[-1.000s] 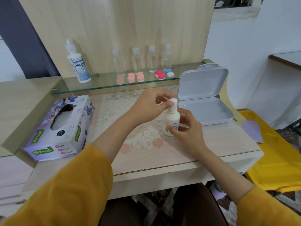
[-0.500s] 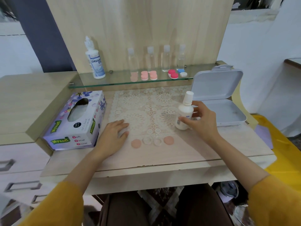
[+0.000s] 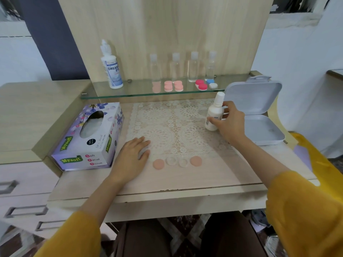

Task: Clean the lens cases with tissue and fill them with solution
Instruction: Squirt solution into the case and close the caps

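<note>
The right hand [image 3: 229, 123] was curled around a small white plastic solution bottle [image 3: 213, 114], thumb on its near side and fingers on its far side, with the capped bottle standing upright on the cream lace mat [image 3: 170, 127] near the mat's right edge. The left hand [image 3: 132, 154] lay flat and empty, fingers spread, on the mat's near left corner.

Just off the mat's near edge sat the open lens case: two clear round wells [image 3: 177, 161] side by side, with one peach round cap [image 3: 158, 164] to their left and another peach round cap [image 3: 195, 161] to their right. Whether the wells held liquid could not be told. No loose tissue showed anywhere; the purple floral tissue box [image 3: 87, 136] stood left of the mat.

Right of the mat an open pale grey hinged plastic box [image 3: 259, 127] lay empty. On the glass shelf [image 3: 141, 93] behind the mat, closed pink, red and blue-and-white lens cases [image 3: 183, 85] waited beside a tall white solution bottle [image 3: 111, 67] and four clear bottles [image 3: 183, 67].

Judging by the capped bottle and absent tissue, this case looked wiped and probably filled, awaiting its caps. The shelf cases gave no sign either way, so much of the job probably remained.
</note>
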Action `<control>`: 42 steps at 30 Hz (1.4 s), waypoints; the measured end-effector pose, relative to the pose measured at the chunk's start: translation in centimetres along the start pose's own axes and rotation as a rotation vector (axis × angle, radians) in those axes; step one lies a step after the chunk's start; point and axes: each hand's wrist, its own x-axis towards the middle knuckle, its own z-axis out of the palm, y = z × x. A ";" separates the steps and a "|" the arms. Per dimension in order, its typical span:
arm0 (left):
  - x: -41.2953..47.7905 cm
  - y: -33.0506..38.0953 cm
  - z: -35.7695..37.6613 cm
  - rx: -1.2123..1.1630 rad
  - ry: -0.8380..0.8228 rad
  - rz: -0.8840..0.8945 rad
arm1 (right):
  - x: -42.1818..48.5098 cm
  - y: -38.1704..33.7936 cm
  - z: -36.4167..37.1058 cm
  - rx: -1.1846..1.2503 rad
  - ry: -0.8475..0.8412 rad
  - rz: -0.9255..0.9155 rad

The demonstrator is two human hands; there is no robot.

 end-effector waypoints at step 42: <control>-2.6 4.4 -0.9 -0.387 0.073 0.043 | -10.0 -1.1 3.3 -0.208 -0.424 -0.281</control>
